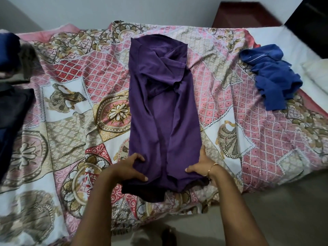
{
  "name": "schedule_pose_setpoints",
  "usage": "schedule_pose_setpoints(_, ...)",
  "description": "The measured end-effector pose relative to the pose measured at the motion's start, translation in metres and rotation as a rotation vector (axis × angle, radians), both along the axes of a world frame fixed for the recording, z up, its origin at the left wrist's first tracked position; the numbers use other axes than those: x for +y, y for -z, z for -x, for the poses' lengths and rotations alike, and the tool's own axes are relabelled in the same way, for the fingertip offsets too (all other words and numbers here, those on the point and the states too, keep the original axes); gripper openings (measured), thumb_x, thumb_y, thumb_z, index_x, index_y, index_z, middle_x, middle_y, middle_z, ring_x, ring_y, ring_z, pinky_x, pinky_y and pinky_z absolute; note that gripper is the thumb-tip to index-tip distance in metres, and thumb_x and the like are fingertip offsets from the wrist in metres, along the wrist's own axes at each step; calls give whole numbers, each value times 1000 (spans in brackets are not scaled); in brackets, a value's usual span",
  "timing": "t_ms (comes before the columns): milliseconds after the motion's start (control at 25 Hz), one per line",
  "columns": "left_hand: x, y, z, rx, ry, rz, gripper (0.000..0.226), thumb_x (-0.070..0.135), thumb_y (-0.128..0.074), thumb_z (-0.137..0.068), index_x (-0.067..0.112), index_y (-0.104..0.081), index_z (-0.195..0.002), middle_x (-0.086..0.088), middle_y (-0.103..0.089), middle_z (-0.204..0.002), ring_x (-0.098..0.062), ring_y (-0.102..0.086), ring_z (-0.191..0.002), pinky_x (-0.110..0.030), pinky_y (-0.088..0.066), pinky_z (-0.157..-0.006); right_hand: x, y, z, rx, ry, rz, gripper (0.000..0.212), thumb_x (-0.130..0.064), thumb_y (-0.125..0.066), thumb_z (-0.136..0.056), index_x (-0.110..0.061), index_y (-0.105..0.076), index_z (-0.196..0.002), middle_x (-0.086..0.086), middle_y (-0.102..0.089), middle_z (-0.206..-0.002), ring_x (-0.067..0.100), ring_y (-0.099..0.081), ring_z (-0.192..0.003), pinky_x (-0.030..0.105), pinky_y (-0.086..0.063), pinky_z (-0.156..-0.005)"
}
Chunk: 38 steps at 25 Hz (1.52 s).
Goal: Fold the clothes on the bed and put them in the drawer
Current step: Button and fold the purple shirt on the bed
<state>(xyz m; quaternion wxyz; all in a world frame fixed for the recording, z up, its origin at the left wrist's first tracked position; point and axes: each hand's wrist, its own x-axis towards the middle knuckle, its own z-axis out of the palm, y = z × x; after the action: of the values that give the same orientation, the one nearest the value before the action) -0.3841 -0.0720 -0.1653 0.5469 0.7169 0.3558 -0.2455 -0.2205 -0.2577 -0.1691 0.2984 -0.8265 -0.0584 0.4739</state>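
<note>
- Dark clothes (12, 110) at the left edge are running out of view; only a navy and black mass is showing, and the kind of garment is not readable.
- Another dark blue bundle (8, 48) at the far left corner is cut off too.
- The near hem of the purple shirt (159, 107) is hanging in shadow over the bed's near edge.
- The purple shirt is lying in the middle of the bed (71, 96) as a long narrow strip, its sides folded inward and a sleeve lying across the far end; the fabric looks soft and matte, creasing lengthwise.
- The left hand (132, 168) is gripping the shirt's near left edge, fingers curled over the cloth and thumb on top.
- The right hand (201, 166) is pinching the near right edge; a thin gold bangle (211, 168) is sitting at the wrist.
- A crumpled blue garment (271, 75) is lying at the far right, well apart from the shirt.
- The bedcover is showing a busy pink, cream and gold quilt-like print.
</note>
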Motion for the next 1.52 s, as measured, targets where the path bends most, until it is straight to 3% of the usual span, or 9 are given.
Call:
schedule_pose_setpoints(120,10,-35,-12,-163,-192,370,23,-2,-69,-78,13,-65,-94,-3,-64,-85,-13,-60,-68,-17,-50,-54,8,-45,-14,290,83,-314,70,3,-57,-86,-29,-30,-143,-4,-66,-86,15,-66,-71,22,-56,-54)
schedule_pose_setpoints(240,26,-40,-40,-269,-569,487,15,-2,-47,-91,4,-60,-88,-1,-64,-55,-7,-59,-41,-14,-48,-39,27,-54,-37,494,395,-557,28,4,-47,-89,-9,-71,-96,1,-59,-48,9,-61,-39,12,-42,-31)
schedule_pose_setpoints(480,62,8,-114,-343,-1282,654,26,-9,-25,-95,-9,-45,-111,-18,-67,-89,-21,-67,-72,-15,-52,-67,79,1,-86,566,1113,-684,12,-7,-44,-96,3,-44,-88,27,-64,-75,28,-69,-55,26,-54,-42)
schedule_pose_setpoints(640,68,45,-115,-192,-715,-289,28,12,-63,-85,5,-57,-111,-7,-62,-87,-26,-67,-78,-28,-51,-62,102,28,-83,22,959,-454,18,3,-48,-88,-4,-48,-105,13,-56,-85,13,-63,-47,23,-54,-44)
schedule_pose_setpoints(720,72,53,-114,-118,-418,-645,34,31,-73,-78,6,-63,-99,-10,-62,-92,-30,-61,-91,-33,-45,-74,106,42,-84,-410,631,-195,38,-4,-58,-83,-8,-52,-120,11,-57,-96,22,-66,-77,37,-56,-72)
schedule_pose_setpoints(800,78,48,-122,-210,-450,-658,27,27,-64,-86,2,-58,-92,-17,-60,-93,-35,-58,-92,-34,-38,-73,108,49,-85,-671,361,58,45,-13,-65,-81,-10,-54,-125,16,-47,-120,32,-49,-108,40,-44,-92)
schedule_pose_setpoints(960,80,49,-132,-222,-546,-731,23,21,-46,-97,0,-48,-106,-24,-61,-98,-40,-58,-93,-38,-39,-73,108,57,-94,-735,213,289,25,-20,-62,-87,-15,-59,-111,14,-44,-127,34,-37,-120,43,-38,-91)
schedule_pose_setpoints(1280,79,65,-132,-343,-674,-809,21,13,-47,-95,-7,-52,-99,-25,-57,-100,-39,-49,-101,-46,-35,-86,101,71,-101,-915,351,-20,8,-1,-55,-87,4,-56,-94,22,-56,-102,35,-53,-92,34,-31,-71)
schedule_pose_setpoints(1520,110,75,-125,-428,-486,-874,18,13,-57,-90,1,-54,-103,-18,-59,-102,-35,-60,-87,-39,-43,-67,82,79,-118,-1119,125,-204,6,-1,-60,-81,3,-65,-83,23,-49,-97,35,-54,-85,38,-49,-77)
